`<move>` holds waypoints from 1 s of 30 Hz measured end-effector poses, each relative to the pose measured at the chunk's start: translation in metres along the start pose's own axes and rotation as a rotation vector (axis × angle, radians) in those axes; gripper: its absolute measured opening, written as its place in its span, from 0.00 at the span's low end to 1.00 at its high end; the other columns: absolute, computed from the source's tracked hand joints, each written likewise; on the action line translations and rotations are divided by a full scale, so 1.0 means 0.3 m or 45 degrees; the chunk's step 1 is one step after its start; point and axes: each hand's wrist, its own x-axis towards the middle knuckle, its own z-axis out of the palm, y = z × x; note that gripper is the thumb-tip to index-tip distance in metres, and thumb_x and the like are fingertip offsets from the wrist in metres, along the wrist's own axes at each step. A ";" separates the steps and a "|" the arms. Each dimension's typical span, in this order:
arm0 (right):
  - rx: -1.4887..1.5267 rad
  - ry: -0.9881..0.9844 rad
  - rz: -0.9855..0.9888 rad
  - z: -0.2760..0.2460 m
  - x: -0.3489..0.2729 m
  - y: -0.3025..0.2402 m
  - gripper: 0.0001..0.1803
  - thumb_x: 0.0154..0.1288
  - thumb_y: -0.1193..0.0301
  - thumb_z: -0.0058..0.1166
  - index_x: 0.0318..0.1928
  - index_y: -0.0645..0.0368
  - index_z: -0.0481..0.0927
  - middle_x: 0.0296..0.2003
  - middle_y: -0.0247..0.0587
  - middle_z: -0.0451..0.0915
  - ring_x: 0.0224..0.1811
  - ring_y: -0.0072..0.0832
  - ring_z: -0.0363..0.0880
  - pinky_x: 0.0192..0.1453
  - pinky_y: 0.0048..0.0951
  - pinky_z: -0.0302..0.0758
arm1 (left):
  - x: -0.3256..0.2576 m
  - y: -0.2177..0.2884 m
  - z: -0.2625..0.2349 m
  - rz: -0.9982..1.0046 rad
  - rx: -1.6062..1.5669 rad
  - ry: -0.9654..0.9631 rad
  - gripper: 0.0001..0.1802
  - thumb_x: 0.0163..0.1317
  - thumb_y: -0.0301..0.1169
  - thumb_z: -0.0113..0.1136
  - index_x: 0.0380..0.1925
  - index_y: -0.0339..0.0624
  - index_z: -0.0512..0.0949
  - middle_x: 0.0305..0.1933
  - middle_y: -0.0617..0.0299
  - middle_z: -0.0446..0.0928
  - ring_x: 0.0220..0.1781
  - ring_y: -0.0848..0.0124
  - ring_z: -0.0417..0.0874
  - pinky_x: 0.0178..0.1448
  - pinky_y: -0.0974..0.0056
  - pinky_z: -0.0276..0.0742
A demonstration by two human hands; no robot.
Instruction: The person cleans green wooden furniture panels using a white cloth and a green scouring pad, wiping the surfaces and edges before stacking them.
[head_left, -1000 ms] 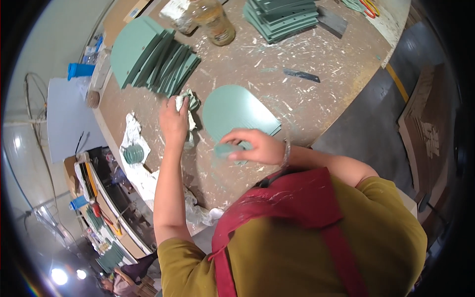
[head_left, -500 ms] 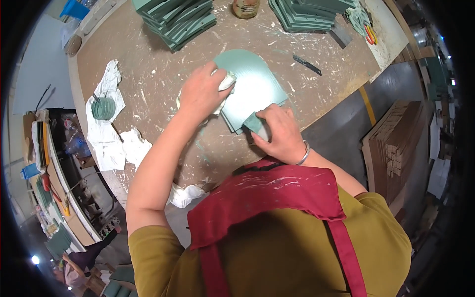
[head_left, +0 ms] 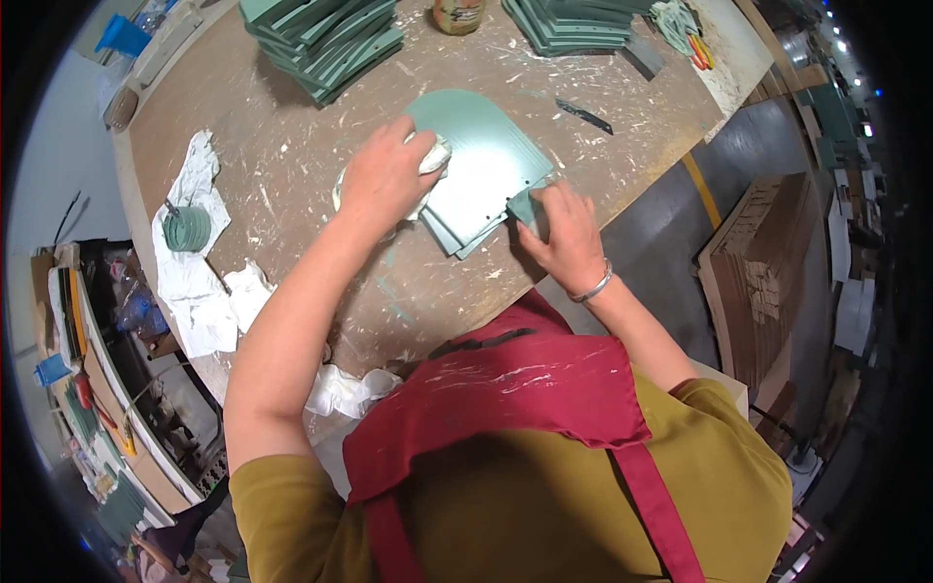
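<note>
A smooth, glossy pale-green stack of flat panels, rounded at one end, lies near the right edge of the paint-flecked brown table. The left hand, fingers curled, grips a crumpled white cloth at the panels' left side. The right hand pinches a small green block at the straight end, nearer its right corner than before. The long axis runs obliquely, rounded end toward the table's far edge.

Container cut off at top; left hand apparently hides some cloth.
</note>
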 end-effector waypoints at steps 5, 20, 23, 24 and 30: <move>-0.037 0.074 0.054 -0.025 0.033 0.111 0.19 0.51 0.68 0.63 0.42 0.59 0.72 0.37 0.47 0.72 0.39 0.47 0.72 0.42 0.42 0.68 | -0.002 0.001 -0.008 -0.012 0.001 -0.074 0.14 0.55 0.37 0.65 0.38 0.43 0.77 0.45 0.54 0.74 0.48 0.53 0.76 0.49 0.54 0.74; 1.683 -0.096 0.625 -0.141 0.358 0.172 0.15 0.65 0.63 0.58 0.46 0.59 0.76 0.38 0.30 0.76 0.40 0.19 0.73 0.40 0.26 0.71 | 0.075 0.084 -0.065 -0.210 0.016 -0.084 0.16 0.58 0.39 0.63 0.42 0.40 0.77 0.48 0.50 0.74 0.50 0.50 0.75 0.51 0.53 0.73; 1.975 -0.340 0.521 -0.047 0.492 0.167 0.13 0.65 0.63 0.57 0.43 0.58 0.76 0.39 0.32 0.75 0.41 0.20 0.72 0.44 0.27 0.73 | 0.050 0.163 0.013 -0.099 0.123 0.073 0.19 0.57 0.36 0.63 0.48 0.41 0.76 0.53 0.48 0.73 0.53 0.48 0.74 0.56 0.51 0.71; 2.059 -0.471 0.495 -0.020 0.527 0.150 0.12 0.66 0.63 0.56 0.42 0.57 0.76 0.40 0.33 0.74 0.41 0.21 0.71 0.48 0.27 0.73 | 0.024 0.183 0.031 -0.029 0.193 0.091 0.21 0.56 0.34 0.63 0.49 0.42 0.75 0.54 0.48 0.72 0.53 0.48 0.74 0.56 0.50 0.71; 2.154 -0.760 0.586 0.114 0.583 0.199 0.10 0.64 0.66 0.58 0.39 0.58 0.75 0.35 0.33 0.77 0.37 0.21 0.76 0.44 0.29 0.80 | -0.007 0.254 -0.059 -0.143 -0.038 -0.338 0.19 0.52 0.27 0.62 0.47 0.42 0.75 0.52 0.54 0.74 0.53 0.53 0.75 0.56 0.54 0.73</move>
